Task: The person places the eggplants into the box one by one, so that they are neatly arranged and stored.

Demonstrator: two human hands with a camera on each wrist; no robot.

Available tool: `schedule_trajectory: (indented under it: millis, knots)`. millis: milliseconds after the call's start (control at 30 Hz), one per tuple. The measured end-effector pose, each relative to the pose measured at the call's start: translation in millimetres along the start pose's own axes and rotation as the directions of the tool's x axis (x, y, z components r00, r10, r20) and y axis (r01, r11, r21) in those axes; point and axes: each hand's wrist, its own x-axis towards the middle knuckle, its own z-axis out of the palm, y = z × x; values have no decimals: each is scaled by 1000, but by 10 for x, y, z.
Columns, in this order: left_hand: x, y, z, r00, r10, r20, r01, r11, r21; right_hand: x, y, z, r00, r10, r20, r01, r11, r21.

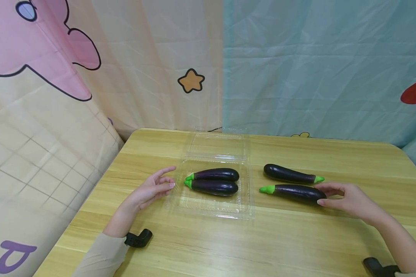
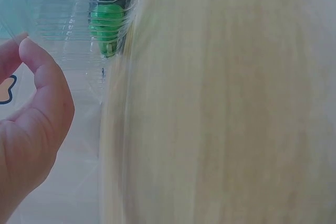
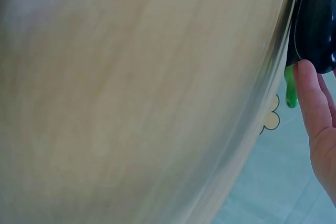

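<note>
My right hand [image 1: 344,200] grips the thick end of an eggplant [image 1: 294,192], thumb on the near side and fingers on the far side. Its green stem points left, toward the container. Just behind it lies another eggplant [image 1: 287,174], stem to the right. A clear plastic clamshell container [image 1: 225,211] stands with its lid [image 1: 216,145] laid back. Inside, two eggplants [image 1: 213,187] lie side by side, stems left. Beside the container's left rim is my left hand [image 1: 152,190], fingers loosely bent, index finger extended; the left wrist view shows the fingertips [image 2: 32,51] at the clear plastic.
The wooden table [image 1: 263,242] has a rounded back edge against a printed curtain [image 1: 298,69]. Black wrist devices sit on the left wrist [image 1: 138,238] and the right wrist [image 1: 379,267]. The open lid reaches to the table's back edge.
</note>
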Motion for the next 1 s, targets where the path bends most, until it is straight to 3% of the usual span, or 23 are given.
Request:
schedule_trajectory:
  millis: [1000]
  knots:
    - [22, -23, -29, 999, 24, 23, -25, 1000, 5, 9, -219, -154, 997, 72, 12, -72, 997, -32]
